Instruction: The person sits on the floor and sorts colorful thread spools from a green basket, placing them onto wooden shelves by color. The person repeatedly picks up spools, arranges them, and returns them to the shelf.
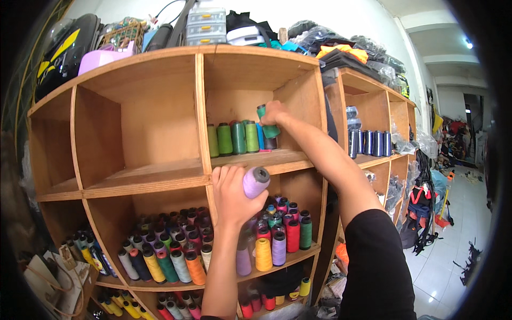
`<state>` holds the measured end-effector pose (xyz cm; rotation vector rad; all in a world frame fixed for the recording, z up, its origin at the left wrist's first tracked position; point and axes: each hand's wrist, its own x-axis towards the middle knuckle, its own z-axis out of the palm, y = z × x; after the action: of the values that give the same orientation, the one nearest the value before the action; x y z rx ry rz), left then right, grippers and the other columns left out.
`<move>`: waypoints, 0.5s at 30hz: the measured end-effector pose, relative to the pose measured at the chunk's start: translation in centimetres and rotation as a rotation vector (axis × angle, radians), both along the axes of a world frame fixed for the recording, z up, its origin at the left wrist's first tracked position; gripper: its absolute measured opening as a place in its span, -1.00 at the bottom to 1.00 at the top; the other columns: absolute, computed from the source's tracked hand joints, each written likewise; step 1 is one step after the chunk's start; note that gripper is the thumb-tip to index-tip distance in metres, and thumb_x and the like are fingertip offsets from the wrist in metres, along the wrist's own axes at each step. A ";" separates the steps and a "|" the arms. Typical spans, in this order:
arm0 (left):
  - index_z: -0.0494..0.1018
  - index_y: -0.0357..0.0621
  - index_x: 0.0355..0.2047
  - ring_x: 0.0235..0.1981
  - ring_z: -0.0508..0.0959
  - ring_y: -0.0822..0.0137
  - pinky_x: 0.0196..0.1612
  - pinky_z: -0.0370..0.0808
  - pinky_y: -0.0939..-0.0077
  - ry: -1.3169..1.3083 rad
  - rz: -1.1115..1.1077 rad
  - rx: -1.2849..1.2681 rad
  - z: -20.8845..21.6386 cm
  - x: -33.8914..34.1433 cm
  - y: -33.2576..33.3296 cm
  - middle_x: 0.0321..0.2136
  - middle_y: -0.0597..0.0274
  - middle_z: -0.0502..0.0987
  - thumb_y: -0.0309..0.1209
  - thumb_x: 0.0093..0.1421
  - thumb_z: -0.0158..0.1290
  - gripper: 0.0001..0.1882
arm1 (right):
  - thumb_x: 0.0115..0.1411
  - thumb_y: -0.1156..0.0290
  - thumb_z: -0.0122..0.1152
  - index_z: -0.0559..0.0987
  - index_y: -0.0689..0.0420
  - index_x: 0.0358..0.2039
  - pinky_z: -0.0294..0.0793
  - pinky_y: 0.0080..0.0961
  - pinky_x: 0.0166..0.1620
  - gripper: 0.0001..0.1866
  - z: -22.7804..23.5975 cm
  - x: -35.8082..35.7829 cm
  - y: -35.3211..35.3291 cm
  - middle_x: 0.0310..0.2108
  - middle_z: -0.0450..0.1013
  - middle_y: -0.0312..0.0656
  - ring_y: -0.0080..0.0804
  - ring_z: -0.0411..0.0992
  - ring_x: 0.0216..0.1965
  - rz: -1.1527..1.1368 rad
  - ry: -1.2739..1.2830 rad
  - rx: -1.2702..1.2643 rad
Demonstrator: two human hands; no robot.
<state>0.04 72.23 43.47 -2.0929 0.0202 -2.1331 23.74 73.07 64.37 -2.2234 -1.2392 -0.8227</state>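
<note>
My right hand reaches into the upper middle compartment, closed round a green thread spool that it holds tilted. Just left of it stands a row of green thread spools, with a blue spool beside them. A dark spool shows partly behind the held one. My left hand is closed on a lavender thread spool, its dark end turned up, in front of the shelf edge between the upper and lower compartments. Part of that spool is hidden by my fingers.
Below, many coloured thread spools crowd the lower compartments, including a yellow spool. The wooden shelf has upright dividers. Navy spools stand in the unit on the right. Drawers and bagged items sit on top.
</note>
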 end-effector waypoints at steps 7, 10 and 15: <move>0.54 -0.20 -0.34 -0.22 0.50 0.01 0.07 0.33 0.16 -0.013 0.042 0.012 0.0 -0.1 0.1 -0.34 0.07 0.56 -0.31 -0.30 0.31 -0.56 | 0.06 0.18 0.57 0.65 0.37 -0.18 0.70 -0.31 -0.45 -0.49 -3.7 3.8 3.9 -0.30 0.65 0.06 -0.15 0.66 -0.47 0.133 0.225 0.128; 0.54 -0.21 -0.33 -0.20 0.51 0.01 0.07 0.33 0.16 -0.009 0.058 0.031 0.0 0.0 0.3 -0.33 0.07 0.57 -0.31 -0.29 0.30 -0.56 | 0.09 0.19 0.56 0.62 0.40 -0.16 0.71 -0.31 -0.46 -0.48 -3.8 4.5 4.4 -0.33 0.65 0.08 -0.16 0.66 -0.48 0.118 0.271 0.103; 0.55 -0.21 -0.30 -0.19 0.53 0.01 0.08 0.33 0.16 0.014 0.026 0.002 0.0 -0.1 0.2 -0.31 0.06 0.58 -0.32 -0.29 0.30 -0.54 | 0.12 0.17 0.54 0.59 0.39 -0.07 0.72 -0.33 -0.45 -0.44 -4.3 4.2 5.6 -0.30 0.65 0.08 -0.17 0.67 -0.45 0.155 0.300 0.105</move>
<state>-0.10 72.46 43.48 -2.0956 -0.0024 -2.1025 27.94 78.69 60.08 -2.0466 -1.1754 -0.4631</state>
